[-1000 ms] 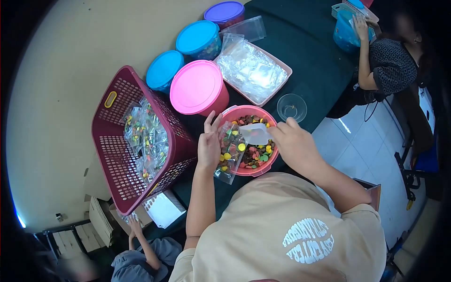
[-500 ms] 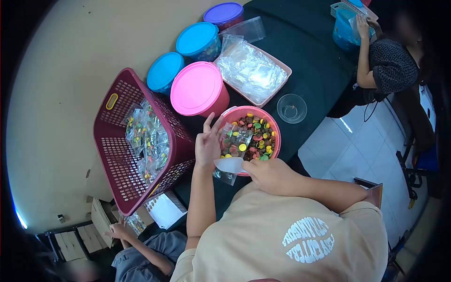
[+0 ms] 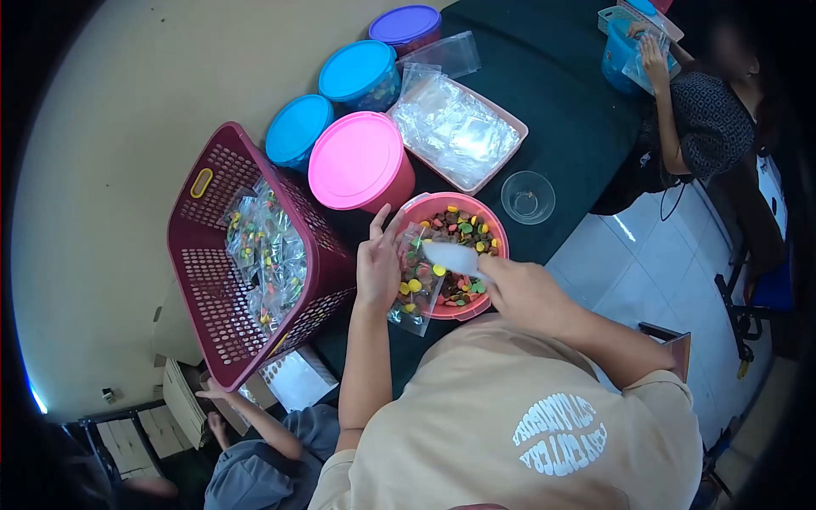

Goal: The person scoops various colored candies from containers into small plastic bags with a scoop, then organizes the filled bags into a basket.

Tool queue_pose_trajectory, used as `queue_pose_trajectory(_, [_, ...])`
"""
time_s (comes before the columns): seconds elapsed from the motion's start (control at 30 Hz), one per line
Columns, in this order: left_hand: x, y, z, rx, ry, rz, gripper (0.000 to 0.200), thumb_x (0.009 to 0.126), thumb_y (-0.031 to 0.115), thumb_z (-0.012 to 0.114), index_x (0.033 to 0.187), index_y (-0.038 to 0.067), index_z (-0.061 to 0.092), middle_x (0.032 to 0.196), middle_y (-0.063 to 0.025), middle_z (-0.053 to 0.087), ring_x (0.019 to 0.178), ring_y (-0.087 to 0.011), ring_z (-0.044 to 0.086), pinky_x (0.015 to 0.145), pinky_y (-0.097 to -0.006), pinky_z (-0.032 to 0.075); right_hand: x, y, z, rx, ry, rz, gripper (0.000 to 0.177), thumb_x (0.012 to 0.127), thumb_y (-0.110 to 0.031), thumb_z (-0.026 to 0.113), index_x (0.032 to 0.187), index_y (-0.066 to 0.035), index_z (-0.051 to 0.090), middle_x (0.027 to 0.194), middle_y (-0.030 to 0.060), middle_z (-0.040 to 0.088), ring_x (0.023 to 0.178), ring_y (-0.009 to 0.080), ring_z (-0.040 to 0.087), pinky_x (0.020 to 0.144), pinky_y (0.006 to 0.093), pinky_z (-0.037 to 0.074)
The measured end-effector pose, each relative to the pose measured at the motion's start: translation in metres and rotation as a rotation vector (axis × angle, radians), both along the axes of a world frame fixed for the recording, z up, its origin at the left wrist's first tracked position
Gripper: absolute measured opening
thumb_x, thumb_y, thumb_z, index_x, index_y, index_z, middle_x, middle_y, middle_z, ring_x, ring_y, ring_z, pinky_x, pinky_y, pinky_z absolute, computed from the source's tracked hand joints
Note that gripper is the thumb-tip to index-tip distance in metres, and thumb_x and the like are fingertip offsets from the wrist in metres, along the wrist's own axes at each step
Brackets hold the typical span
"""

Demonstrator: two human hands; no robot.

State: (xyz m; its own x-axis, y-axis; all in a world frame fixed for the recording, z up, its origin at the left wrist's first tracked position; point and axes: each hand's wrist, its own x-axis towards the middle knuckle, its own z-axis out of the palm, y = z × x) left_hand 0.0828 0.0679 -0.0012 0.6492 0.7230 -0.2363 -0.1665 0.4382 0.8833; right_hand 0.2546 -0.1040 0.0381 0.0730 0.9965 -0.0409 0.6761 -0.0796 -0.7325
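My left hand (image 3: 377,262) holds a small clear plastic bag (image 3: 415,285) partly filled with coloured candies, at the left rim of a pink tub (image 3: 501,238) full of the same candies. My right hand (image 3: 520,291) grips a white scoop (image 3: 450,256), whose tip sits over the mouth of the bag. The tub stands at the near edge of a dark green table (image 3: 561,110).
A maroon basket (image 3: 208,280) with several filled bags is on the left. Pink (image 3: 357,161), blue (image 3: 297,126), blue (image 3: 359,70) and purple (image 3: 406,23) lidded tubs, a tray of empty bags (image 3: 459,127) and a clear cup (image 3: 528,196) stand behind. Another person (image 3: 705,119) sits at far right; a third reaches up at lower left.
My right hand went from the tub down to the near rim, then brought the scoop up to the mouth of the bag. The left hand stayed holding the bag.
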Motion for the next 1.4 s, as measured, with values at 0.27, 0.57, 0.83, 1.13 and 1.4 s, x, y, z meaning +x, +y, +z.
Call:
queue_pose_trajectory(0.27, [-0.001,0.0,-0.001,-0.004,0.004,0.0,0.07,0.084,0.036,0.033,0.146,0.007,0.018,0.149,-0.0206,0.028,0.133,-0.0306,0.034,0.111,-0.0397,0.022,0.002,-0.007,0.0,-0.065,-0.015,0.024,0.022,0.086,-0.009,0.05,0.107,-0.003,0.048,0.088,0.0199,0.061,0.075,0.0388,0.062,0.065,0.0485,0.049])
queue_pose_trajectory(0.57, [-0.001,-0.002,0.001,-0.002,0.002,-0.011,0.07,0.085,0.037,0.033,0.146,0.007,0.017,0.15,-0.0193,0.027,0.134,-0.0307,0.032,0.112,-0.0394,0.021,-0.004,0.0,0.004,-0.03,0.058,-0.04,0.024,0.087,-0.011,0.054,0.108,-0.003,0.047,0.09,0.0211,0.062,0.078,0.0393,0.062,0.067,0.049,0.049])
queue_pose_trajectory(0.83, [-0.002,-0.013,0.012,0.138,-0.025,0.007,0.078,0.083,0.049,0.038,0.145,0.005,0.017,0.15,-0.0205,0.026,0.136,-0.0294,0.028,0.114,-0.0402,0.016,0.006,0.018,-0.035,0.117,0.33,-0.318,0.046,0.085,-0.025,0.067,0.113,-0.002,0.039,0.094,0.0218,0.061,0.081,0.0342,0.065,0.072,0.0395,0.048])
queue_pose_trajectory(1.13, [0.005,-0.032,0.011,0.407,0.015,-0.075,0.112,0.068,0.07,0.064,0.145,0.004,0.015,0.146,-0.0168,0.027,0.132,-0.0277,0.03,0.107,-0.043,0.028,-0.017,0.047,-0.048,0.069,0.751,-0.121,0.041,0.086,-0.014,0.066,0.111,-0.007,0.034,0.089,0.0079,0.049,0.082,0.0115,0.05,0.072,0.0295,0.044])
queue_pose_trajectory(1.4, [-0.001,-0.048,0.008,0.831,0.081,-0.046,0.13,0.041,0.053,0.09,0.144,0.014,0.02,0.148,-0.0175,0.023,0.123,-0.0325,0.037,0.099,-0.0471,0.035,-0.018,0.049,-0.036,-0.042,0.86,-0.072,0.038,0.085,-0.01,0.061,0.113,-0.005,0.036,0.098,0.0181,0.058,0.094,0.0208,0.059,0.08,0.0364,0.046])
